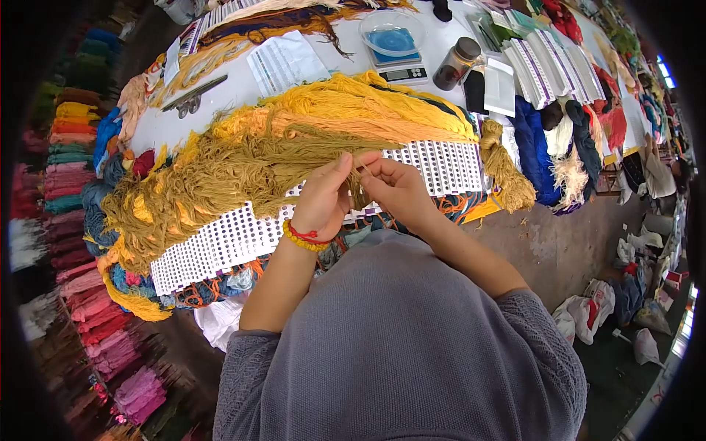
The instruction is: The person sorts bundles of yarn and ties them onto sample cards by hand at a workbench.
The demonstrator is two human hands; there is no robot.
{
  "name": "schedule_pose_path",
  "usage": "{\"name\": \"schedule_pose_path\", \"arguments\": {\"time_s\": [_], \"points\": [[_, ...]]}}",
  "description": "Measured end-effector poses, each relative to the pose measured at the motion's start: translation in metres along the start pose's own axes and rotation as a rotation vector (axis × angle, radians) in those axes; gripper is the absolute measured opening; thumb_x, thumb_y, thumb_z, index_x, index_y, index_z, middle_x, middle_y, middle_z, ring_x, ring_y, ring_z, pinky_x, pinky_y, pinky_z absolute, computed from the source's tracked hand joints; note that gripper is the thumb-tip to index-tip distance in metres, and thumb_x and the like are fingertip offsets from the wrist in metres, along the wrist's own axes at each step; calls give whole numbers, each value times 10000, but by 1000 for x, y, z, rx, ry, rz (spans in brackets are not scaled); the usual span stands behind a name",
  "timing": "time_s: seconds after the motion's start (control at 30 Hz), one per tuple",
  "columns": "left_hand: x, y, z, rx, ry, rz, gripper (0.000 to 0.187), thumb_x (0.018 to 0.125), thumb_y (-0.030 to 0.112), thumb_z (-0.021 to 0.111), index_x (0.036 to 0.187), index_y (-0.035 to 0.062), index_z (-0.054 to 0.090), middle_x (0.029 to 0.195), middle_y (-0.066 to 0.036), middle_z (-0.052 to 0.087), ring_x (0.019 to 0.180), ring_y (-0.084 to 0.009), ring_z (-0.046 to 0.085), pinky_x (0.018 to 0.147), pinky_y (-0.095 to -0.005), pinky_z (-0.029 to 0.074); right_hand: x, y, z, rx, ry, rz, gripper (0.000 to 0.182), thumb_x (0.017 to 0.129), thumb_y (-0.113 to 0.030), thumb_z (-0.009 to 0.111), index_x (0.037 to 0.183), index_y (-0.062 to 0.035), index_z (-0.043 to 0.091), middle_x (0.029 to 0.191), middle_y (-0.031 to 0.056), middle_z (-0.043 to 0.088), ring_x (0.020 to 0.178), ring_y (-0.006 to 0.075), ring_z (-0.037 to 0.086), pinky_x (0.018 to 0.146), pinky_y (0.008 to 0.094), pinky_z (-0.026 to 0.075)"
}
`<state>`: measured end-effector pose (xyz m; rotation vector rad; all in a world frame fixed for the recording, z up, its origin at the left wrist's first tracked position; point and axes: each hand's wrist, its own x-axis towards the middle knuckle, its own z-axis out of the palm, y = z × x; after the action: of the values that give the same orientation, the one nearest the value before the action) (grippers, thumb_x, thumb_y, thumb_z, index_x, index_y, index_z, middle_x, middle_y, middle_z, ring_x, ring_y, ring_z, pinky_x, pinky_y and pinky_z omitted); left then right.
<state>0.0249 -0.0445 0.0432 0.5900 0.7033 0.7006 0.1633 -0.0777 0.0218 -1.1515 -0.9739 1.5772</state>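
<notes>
My left hand [321,197] is closed on a bunch of olive-brown yarn [243,165], close in front of my body. My right hand [397,189] meets it, thumb and fingers pinched together on strands of the same yarn. A short length hangs between the two hands. The olive yarn spreads left across the table over orange yarn [353,126] and yellow yarn [331,98]. White cards with rows of dark holes [235,239] lie beneath the yarn and my hands. A red and yellow bracelet [303,237] circles my left wrist.
Scissors [193,99] and a printed sheet [287,62] lie beyond the yarn. Farther back are a digital scale [406,74] with a plastic bowl [393,33] and a dark jar [457,63]. A twisted olive skein [504,169] hangs at the right edge. Coloured yarn stacks [73,162] stand left.
</notes>
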Motion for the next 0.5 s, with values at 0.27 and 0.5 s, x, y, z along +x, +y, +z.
{"name": "schedule_pose_path", "arguments": {"time_s": [0.27, 0.5], "points": [[-5, -5, 9, -28, 97, 41, 289, 890, 176, 442, 1069, -39, 516, 952, -83, 554, 832, -128, 547, 698, -274, 489, -6, -3, -13, -31, -3, 35, 116, 821, -101, 529, 754, -9, 550, 626, -29, 515, 544, 21, 426, 477, 180, 348], [1, -21, 22, 80, 187, 90, 249, 849, 75, 498, 1081, -10, 518, 908, -53, 565, 801, -124, 549, 663, -266, 477, -12, -4, -34, -86, -50, 9, 131, 828, -146, 539, 781, -26, 562, 645, -30, 542, 531, 10, 435, 472, 161, 352]]}}
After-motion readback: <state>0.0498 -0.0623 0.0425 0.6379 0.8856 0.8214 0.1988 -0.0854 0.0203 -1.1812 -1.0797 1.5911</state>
